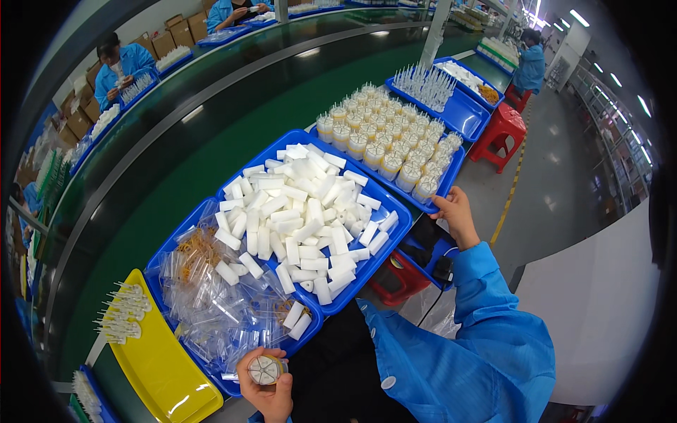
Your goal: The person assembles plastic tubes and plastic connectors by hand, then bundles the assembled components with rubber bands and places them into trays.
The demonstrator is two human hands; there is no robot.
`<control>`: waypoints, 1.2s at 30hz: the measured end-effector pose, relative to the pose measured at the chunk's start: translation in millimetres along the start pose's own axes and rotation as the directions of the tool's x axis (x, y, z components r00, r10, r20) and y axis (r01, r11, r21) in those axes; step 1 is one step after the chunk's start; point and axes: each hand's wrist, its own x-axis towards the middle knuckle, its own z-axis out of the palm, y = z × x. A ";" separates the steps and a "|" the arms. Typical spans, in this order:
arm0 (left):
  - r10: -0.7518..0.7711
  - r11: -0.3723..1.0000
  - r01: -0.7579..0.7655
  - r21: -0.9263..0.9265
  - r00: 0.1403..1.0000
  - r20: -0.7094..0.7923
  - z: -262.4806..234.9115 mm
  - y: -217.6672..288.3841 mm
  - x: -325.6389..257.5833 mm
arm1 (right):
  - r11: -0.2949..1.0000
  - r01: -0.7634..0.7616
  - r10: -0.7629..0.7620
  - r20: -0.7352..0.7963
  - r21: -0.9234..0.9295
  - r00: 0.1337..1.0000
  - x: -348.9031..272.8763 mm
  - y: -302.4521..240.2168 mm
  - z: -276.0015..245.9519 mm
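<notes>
The left hand [266,389] is closed around a round bundle [265,369], its segmented end turned upward, beside the near edge of a blue tray [310,335] of clear plastic sleeves [211,303]. Well apart, the right hand [455,213] is set at the near corner of a second tray [452,175], where similar bundles [391,137] are stood in rows; whether the rim is pinched cannot be told. Between them, white cylinders [303,204] are heaped.
</notes>
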 end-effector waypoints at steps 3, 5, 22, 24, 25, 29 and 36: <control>-0.016 1.000 0.016 -0.012 1.000 0.006 0.9 -0.2 0.9 | 0.995 -0.011 0.013 -0.027 0.100 1.000 3.5 -2.4 4.8; -0.020 1.000 0.021 -0.024 0.999 0.032 -0.7 -2.3 0.1 | 0.993 0.009 -0.006 -0.029 0.115 1.000 4.7 7.2 1.5; 0.041 0.999 -0.041 -0.003 0.999 0.003 -11.3 -9.9 3.4 | 0.932 -0.043 0.053 -0.017 0.359 0.998 3.1 3.5 10.9; 0.006 1.000 -0.005 0.015 1.000 -0.028 -11.5 -13.3 4.3 | 0.909 -0.252 0.220 0.132 0.331 0.966 16.5 -4.7 12.5; 0.018 1.000 -0.018 0.015 1.000 0.003 -12.0 -13.9 5.2 | 0.910 -0.253 0.219 0.136 0.330 0.966 16.9 -4.0 14.1; 0.023 1.000 -0.024 0.015 0.999 0.029 -15.8 -12.4 3.0 | 0.955 -0.075 0.071 0.022 0.286 0.997 22.6 11.5 12.0; 0.068 0.995 -0.073 0.071 0.995 0.077 -21.6 -6.1 -3.1 | 0.927 -0.022 -0.003 0.066 0.375 0.998 38.8 8.1 15.4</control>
